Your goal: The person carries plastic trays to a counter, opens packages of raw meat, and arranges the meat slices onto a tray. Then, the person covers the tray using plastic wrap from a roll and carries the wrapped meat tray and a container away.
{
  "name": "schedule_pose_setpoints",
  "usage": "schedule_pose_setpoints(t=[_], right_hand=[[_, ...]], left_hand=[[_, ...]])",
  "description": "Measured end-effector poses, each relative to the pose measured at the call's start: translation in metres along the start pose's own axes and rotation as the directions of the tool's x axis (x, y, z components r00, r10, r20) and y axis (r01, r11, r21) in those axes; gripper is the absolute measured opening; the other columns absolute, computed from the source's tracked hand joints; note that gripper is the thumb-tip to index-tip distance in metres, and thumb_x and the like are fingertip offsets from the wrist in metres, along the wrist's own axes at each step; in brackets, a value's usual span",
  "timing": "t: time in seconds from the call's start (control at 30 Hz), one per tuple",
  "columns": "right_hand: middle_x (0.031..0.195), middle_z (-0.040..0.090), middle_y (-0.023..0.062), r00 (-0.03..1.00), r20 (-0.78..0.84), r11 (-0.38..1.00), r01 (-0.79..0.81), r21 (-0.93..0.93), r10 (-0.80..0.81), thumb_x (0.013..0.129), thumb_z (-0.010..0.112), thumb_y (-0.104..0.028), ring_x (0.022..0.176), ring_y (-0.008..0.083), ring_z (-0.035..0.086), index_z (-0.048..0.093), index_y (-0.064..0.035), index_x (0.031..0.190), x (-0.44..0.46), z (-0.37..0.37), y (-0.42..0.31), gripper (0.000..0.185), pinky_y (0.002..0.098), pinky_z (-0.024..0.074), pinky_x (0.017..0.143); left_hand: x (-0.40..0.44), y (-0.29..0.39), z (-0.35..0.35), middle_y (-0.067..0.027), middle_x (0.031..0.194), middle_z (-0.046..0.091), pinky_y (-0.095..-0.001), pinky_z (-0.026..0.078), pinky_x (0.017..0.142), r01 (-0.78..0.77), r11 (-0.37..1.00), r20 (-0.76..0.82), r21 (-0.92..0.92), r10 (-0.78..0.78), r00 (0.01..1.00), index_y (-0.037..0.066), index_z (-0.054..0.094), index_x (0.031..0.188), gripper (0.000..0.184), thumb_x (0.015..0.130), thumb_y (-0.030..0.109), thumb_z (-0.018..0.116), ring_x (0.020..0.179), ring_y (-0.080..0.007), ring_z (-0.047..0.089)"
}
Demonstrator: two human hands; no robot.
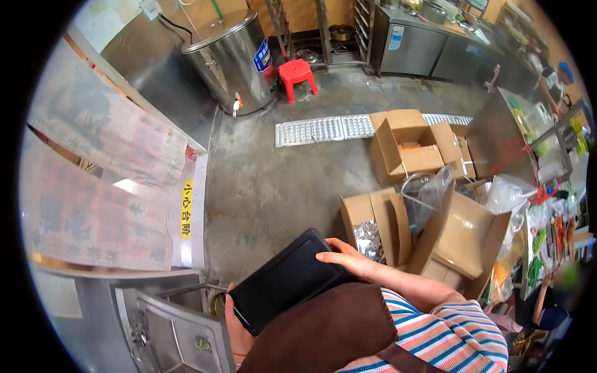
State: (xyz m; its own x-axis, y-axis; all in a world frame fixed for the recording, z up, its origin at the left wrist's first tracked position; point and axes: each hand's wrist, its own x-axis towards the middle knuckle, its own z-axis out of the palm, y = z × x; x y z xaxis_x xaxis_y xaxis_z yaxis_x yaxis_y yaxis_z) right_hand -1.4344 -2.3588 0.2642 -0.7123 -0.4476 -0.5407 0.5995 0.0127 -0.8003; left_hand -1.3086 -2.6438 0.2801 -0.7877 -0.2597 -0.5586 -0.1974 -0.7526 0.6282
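A black rectangular tray [283, 283], or a flat box of that shape, is held tilted in front of my brown apron. My right hand [345, 258] grips its upper right end, with the thumb lying on the black surface. At the lower left end, my left hand [238, 326] holds the edge, its thumb up along the side and the other fingers hidden beneath. The underside of the black thing does not show. Just left of my left hand is a metal sink [168, 336].
Open cardboard boxes [410, 149] and plastic bags stand on the floor to the right. A red stool [298, 78] and a steel drum [227, 62] are at the back. Cloth curtains [99, 205] hang by a step at left. Other people work at the far right.
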Motion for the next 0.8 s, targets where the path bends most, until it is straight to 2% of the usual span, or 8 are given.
schedule_pose_setpoints(t=[0.07,0.23,0.3,0.43,0.6,0.67,0.7,0.8], right_hand=[[0.135,0.038,0.0269,0.996,0.088,1.000,0.009,0.020,-0.011,0.074,0.064,-0.053,0.127,0.0317,0.038,0.031,0.0104,0.134,0.033,-0.002,-0.039,0.094,0.0370,0.0291,0.105],[0.126,0.048,0.0233,0.986,-0.056,0.987,0.157,-0.021,-0.158,0.077,0.065,-0.048,0.120,0.0287,0.045,0.036,0.0083,0.131,0.144,-0.023,-0.100,0.083,0.0336,0.0341,0.101],[0.125,0.049,0.0199,0.979,-0.146,0.985,0.157,0.074,-0.145,0.079,0.065,-0.044,0.118,0.0252,0.046,0.038,0.0059,0.130,0.170,-0.032,-0.133,0.077,0.0328,0.0342,0.101],[0.125,0.048,0.0180,0.940,-0.288,0.953,0.242,0.183,-0.184,0.080,0.067,-0.040,0.119,0.0227,0.044,0.035,0.0052,0.131,0.216,-0.063,-0.169,0.076,0.0316,0.0342,0.100],[0.127,0.046,0.0197,0.868,-0.483,0.908,0.290,0.301,-0.117,0.079,0.067,-0.041,0.119,0.0243,0.045,0.033,0.0073,0.132,0.249,-0.112,-0.172,0.080,0.0317,0.0339,0.101],[0.127,0.046,0.0194,0.830,-0.550,0.871,0.336,0.358,-0.094,0.079,0.067,-0.041,0.120,0.0242,0.045,0.031,0.0075,0.133,0.259,-0.139,-0.186,0.080,0.0329,0.0335,0.102],[0.129,0.046,0.0144,0.829,-0.552,0.848,0.353,0.396,-0.087,0.083,0.066,-0.033,0.122,0.0197,0.042,0.032,0.0034,0.134,0.268,-0.159,-0.189,0.071,0.0313,0.0318,0.103],[0.129,0.045,0.0150,0.806,-0.576,0.839,0.402,0.367,-0.134,0.082,0.067,-0.035,0.122,0.0203,0.042,0.030,0.0048,0.134,0.292,-0.221,-0.230,0.075,0.0316,0.0312,0.103]], left_hand=[[0.039,0.016,0.014,-0.0163,0.129,0.050,-0.0419,0.042,0.098,0.016,1.000,0.012,-0.001,-0.016,1.000,0.011,0.037,0.136,0.045,0.098,0.035,0.039,0.116,-0.0295,0.051],[0.178,0.068,0.081,-0.0162,0.134,0.045,-0.0414,0.040,0.100,-0.006,0.990,0.084,0.141,-0.006,0.996,0.013,0.036,0.138,0.048,0.097,0.038,0.039,0.119,-0.0296,0.048],[0.237,0.098,0.125,-0.0154,0.132,0.047,-0.0405,0.041,0.099,0.049,0.985,0.078,0.166,-0.063,0.995,0.011,0.037,0.137,0.049,0.097,0.039,0.041,0.117,-0.0285,0.050],[0.352,0.133,0.202,-0.0142,0.119,0.055,-0.0379,0.046,0.093,0.043,0.956,0.301,0.291,-0.135,0.944,0.007,0.042,0.132,0.048,0.094,0.035,0.046,0.107,-0.0263,0.056],[0.485,0.119,0.285,-0.0139,0.114,0.057,-0.0366,0.048,0.088,0.184,0.827,0.328,0.531,-0.401,0.855,0.004,0.044,0.130,0.045,0.092,0.029,0.049,0.102,-0.0249,0.058],[0.519,0.102,0.335,-0.0142,0.112,0.057,-0.0364,0.048,0.088,0.146,0.807,0.369,0.572,-0.412,0.833,0.003,0.044,0.129,0.043,0.093,0.026,0.049,0.101,-0.0244,0.058],[0.532,0.093,0.363,-0.0140,0.112,0.058,-0.0363,0.048,0.088,0.112,0.798,0.405,0.592,-0.415,0.815,0.003,0.044,0.129,0.043,0.093,0.026,0.049,0.101,-0.0240,0.058],[0.571,0.071,0.444,-0.0134,0.114,0.058,-0.0354,0.049,0.086,0.093,0.765,0.428,0.637,-0.452,0.782,0.004,0.044,0.129,0.042,0.094,0.027,0.048,0.102,-0.0235,0.059]])
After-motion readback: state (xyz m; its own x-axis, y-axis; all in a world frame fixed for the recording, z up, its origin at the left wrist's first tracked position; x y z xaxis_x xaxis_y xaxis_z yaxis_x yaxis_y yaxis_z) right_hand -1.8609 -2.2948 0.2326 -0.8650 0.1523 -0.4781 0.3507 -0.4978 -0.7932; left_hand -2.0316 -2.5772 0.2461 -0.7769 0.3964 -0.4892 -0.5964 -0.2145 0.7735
